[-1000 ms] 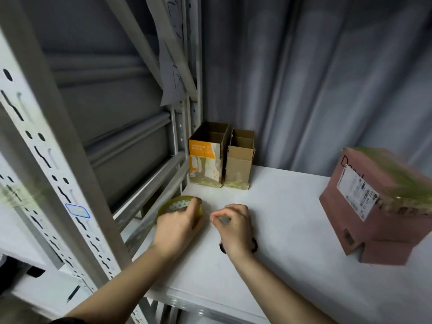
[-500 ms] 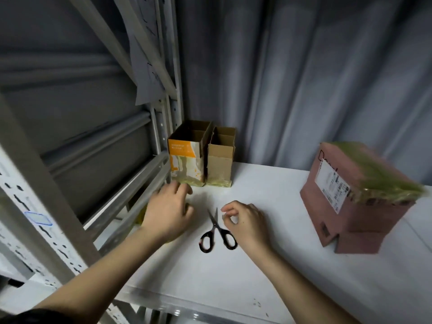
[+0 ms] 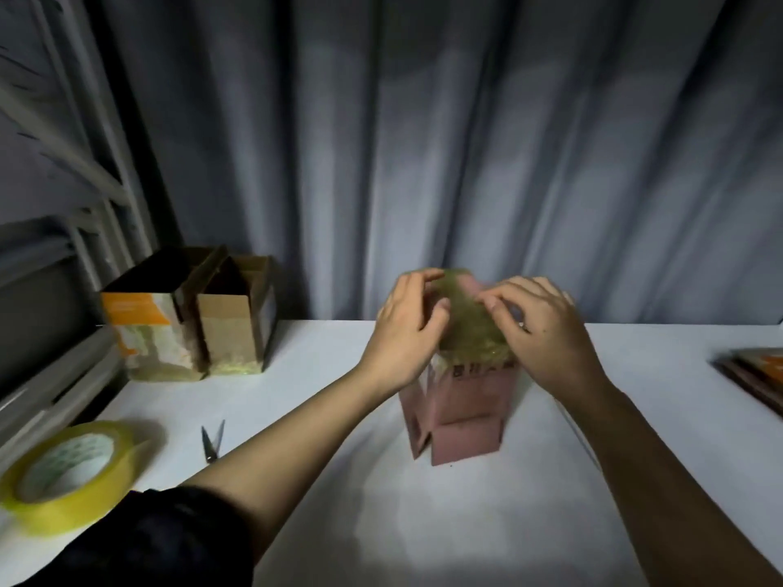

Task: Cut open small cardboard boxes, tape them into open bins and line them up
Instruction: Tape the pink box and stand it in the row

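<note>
Fingers (image 3: 428,286) of the left hand (image 3: 404,332) curl over the top edge of the pink cardboard box with the yellowish tape across its upper face (image 3: 462,400), thumb tucked against the taped face, while the fingers of the right hand (image 3: 546,328) bend in from the other side with their tips on the same tape; both hands look closed around the box top, though the blur makes it hard to tell whether they pinch the tape or only press on it. The box stands on end in the middle of the white counter (image 3: 339,523), its lower flaps splayed against the surface, which probably steadies it so the taped end faces up within easy reach. That two-sided hold suits smoothing or peeling the tape, and I judge this box is still being worked into a bin. At the back left corner, an orange-and-white printed open-topped carton (image 3: 148,332) and a plain brown open-topped carton (image 3: 231,328) stand touching side by side against the grey curtain (image 3: 466,141), likely finished bins already lined up. The roll of yellow packing tape (image 3: 70,472) lies at the near left edge and the steel scissors (image 3: 213,440) rest just right of it, blades apart, both near the left arm for the next cut or strip. Flat orange-edged pieces (image 3: 754,374) sit at the far right, too blurred to identify
</note>
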